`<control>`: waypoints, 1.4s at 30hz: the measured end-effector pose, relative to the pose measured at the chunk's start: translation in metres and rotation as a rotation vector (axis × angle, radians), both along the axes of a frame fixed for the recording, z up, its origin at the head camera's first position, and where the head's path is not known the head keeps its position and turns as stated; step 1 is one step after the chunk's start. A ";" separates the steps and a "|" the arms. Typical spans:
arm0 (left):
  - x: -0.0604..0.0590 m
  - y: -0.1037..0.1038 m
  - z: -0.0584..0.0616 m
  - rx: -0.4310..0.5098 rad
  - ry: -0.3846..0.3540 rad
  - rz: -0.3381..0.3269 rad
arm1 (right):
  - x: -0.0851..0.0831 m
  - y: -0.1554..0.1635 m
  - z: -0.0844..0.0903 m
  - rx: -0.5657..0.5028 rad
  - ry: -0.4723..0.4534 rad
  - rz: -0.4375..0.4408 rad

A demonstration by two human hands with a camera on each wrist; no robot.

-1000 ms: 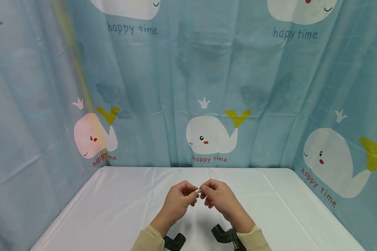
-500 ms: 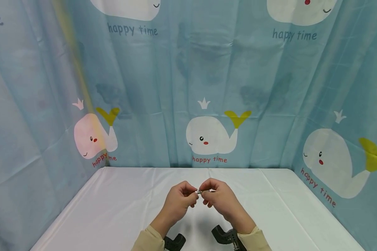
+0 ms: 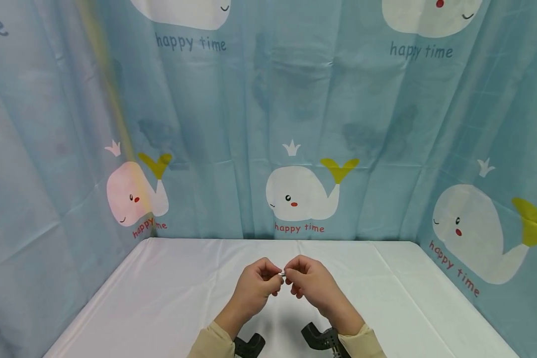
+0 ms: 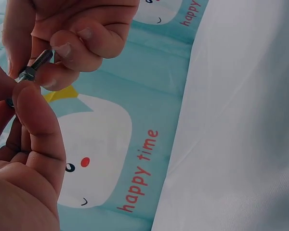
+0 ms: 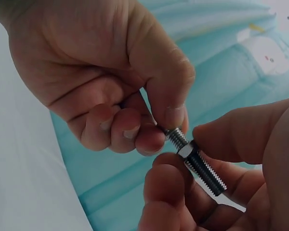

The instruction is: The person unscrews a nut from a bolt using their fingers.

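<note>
Above the table, my left hand (image 3: pixel 253 287) pinches one end of a small metal bolt (image 5: pixel 207 174) between thumb and fingertips. A hex nut (image 5: pixel 186 150) sits partway along the thread. From the other side, my right hand (image 3: pixel 314 284) has its thumb and fingertips about the nut, pinching it. The long threaded end points past the nut toward the right palm. In the left wrist view the bolt's thread (image 4: pixel 42 58) slants up between both hands, and the fingers partly cover its lower end.
A white cloth covers the table (image 3: pixel 161 303). Blue curtains (image 3: pixel 232 199) with whale prints hang behind it and at both sides. Black camera mounts (image 3: pixel 249 345) sit at both wrists, below the beige sleeves (image 3: pixel 212 342).
Half a second ago my right fingers were spread wider, showing more thread; now they have closed in on the nut again. The left hand has stayed in place.
</note>
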State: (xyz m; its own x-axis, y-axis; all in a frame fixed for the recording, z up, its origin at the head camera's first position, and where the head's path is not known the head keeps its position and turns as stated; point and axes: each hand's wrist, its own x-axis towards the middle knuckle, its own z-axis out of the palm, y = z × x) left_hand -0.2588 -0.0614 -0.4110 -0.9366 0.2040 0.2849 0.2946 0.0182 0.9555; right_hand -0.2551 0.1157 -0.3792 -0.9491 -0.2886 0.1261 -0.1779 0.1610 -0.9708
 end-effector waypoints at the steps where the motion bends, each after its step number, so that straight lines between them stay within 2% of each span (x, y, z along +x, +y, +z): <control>1: 0.000 0.000 0.000 0.001 -0.001 0.000 | 0.000 0.000 0.000 -0.003 0.006 0.000; 13: 0.003 0.001 0.003 0.038 -0.017 -0.024 | 0.003 -0.001 0.004 -0.017 0.033 -0.014; 19: 0.002 0.000 0.004 0.008 0.007 -0.014 | 0.002 -0.001 0.003 -0.054 -0.011 -0.050; 22: 0.002 0.000 0.004 -0.009 0.021 -0.015 | 0.002 -0.001 0.001 -0.045 -0.030 -0.032; 26: 0.002 0.000 0.004 -0.016 0.031 -0.011 | 0.001 -0.002 -0.002 -0.021 -0.007 -0.015; 33: 0.003 0.000 0.005 0.000 0.025 -0.001 | 0.001 -0.001 0.002 -0.009 0.017 -0.031; 42: 0.002 0.000 0.006 0.003 0.018 -0.008 | 0.004 -0.001 0.005 -0.016 -0.019 -0.011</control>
State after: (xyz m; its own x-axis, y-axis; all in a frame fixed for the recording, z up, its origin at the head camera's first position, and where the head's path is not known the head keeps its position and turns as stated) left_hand -0.2566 -0.0612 -0.4051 -0.9296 0.2106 0.3026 0.3121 0.0128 0.9500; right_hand -0.2507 0.1151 -0.3741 -0.9544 -0.2764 0.1129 -0.1580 0.1468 -0.9765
